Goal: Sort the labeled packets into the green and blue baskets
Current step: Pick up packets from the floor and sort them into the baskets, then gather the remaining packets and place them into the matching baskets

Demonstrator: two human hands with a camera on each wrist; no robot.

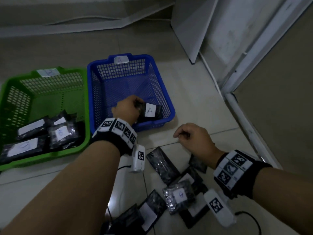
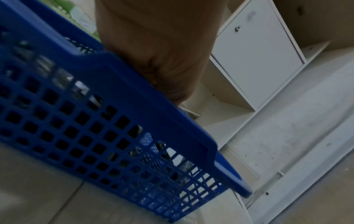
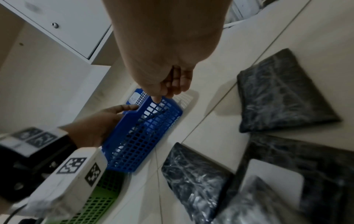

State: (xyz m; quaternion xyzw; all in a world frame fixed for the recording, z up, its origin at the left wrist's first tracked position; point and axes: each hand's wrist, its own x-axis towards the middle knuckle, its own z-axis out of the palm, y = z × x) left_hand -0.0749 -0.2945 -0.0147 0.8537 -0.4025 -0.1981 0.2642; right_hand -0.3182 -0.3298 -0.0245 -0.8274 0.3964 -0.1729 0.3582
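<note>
Your left hand [image 1: 127, 107] pinched the A-labelled packet [image 1: 149, 111] low inside the blue basket [image 1: 166, 92]; your right hand [image 1: 193, 138] hovered loosely curled, holding nothing. The packets looked light, crinkly and slippery, best gripped by an edge. About four lay in the green basket [image 1: 10, 82], and roughly seven on the floor [image 1: 194, 92].

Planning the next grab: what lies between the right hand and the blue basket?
Bare floor tile only, in the head view, between the right hand and the blue basket.
</note>
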